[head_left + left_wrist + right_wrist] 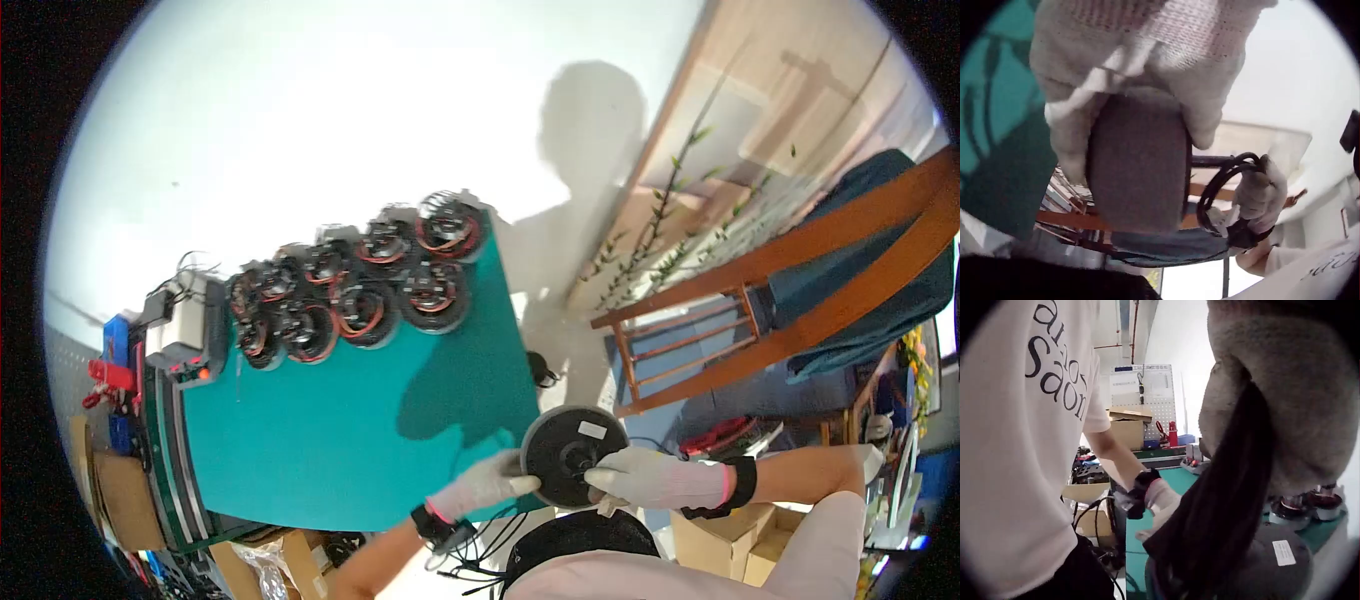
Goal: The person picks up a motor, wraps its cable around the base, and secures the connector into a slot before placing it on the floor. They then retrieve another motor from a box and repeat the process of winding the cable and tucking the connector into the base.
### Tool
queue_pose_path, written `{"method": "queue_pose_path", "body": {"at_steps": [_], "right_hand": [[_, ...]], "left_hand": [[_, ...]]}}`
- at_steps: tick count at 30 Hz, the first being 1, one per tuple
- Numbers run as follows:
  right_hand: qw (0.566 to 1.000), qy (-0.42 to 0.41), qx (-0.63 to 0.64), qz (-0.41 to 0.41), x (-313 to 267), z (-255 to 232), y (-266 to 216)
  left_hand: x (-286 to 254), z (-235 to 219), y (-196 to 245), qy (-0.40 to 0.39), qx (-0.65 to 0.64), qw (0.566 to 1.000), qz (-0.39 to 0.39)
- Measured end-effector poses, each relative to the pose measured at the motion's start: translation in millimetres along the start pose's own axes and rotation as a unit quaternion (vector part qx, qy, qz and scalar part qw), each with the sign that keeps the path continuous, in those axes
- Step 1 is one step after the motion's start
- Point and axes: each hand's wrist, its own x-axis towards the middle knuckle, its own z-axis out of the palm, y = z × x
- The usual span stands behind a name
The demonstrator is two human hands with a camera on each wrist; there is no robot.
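Note:
A round black disc (550,450) with a white label is tilted up at the green table's near right corner. My gloved left hand (485,483) grips its left edge; in the left wrist view that hand (1141,56) has fingers on both sides of the disc's rim (1138,162). My gloved right hand (655,478) is in front of the disc's right part and pinches a looped black cable (1205,200) with a white connector (1225,219), seen in the left wrist view. The right wrist view shows the dark cable bundle (1216,494) large before the labelled disc (1272,569).
Two rows of round black units with red wires (365,308) stand at the green table's (300,430) back. A grey device (185,325) is at its left end. A wooden chair (690,345) stands right, an open carton (715,540) below it. Loose black cables (490,555) hang near my left wrist.

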Motion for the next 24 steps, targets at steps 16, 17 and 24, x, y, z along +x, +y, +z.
{"method": "queue_pose_path", "body": {"at_steps": [16,17,24], "right_hand": [[0.977,0.158,0.135,0.047,274,-63,327],[0.968,0.167,0.177,0.066,293,-64,335],[0.941,0.323,0.083,0.063,473,-48,476]], "left_hand": [[132,-125,-16,0.212,0.643,0.735,-0.041],[132,-125,-15,0.201,0.644,0.736,-0.056],[134,-130,-23,0.203,0.660,0.723,-0.021]]}}
